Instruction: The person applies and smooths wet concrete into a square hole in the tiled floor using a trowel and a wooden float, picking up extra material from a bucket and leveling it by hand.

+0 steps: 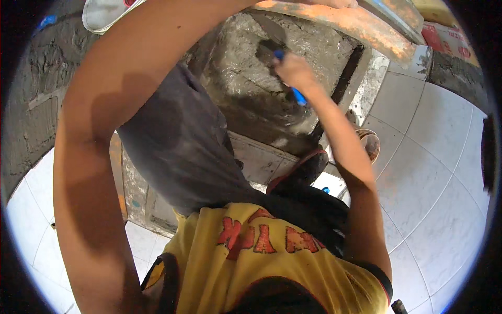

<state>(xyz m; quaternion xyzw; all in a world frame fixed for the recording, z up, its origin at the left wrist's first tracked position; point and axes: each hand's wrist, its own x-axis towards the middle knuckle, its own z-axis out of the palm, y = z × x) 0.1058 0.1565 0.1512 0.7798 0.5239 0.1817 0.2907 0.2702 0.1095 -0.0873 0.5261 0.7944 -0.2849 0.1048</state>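
My right hand (297,72) is closed around the blue handle of a trowel (278,54). Its dark blade, blurred, lies over wet grey mortar (235,68) spread in a square bed in front of me. At the top edge, a sliver of my left hand (334,2) touches an orange-stained, mortar-smeared board (340,23). Most of that hand is cut off by the frame, so its fingers cannot be read. My left arm arches across the left side and over the top of the view.
Beside the bed on the right stands a small round container (369,144) on pale tiles (418,172). A red and white sack (448,42) lies at the far right. At the upper left is a white bucket (102,15). My legs straddle the near edge.
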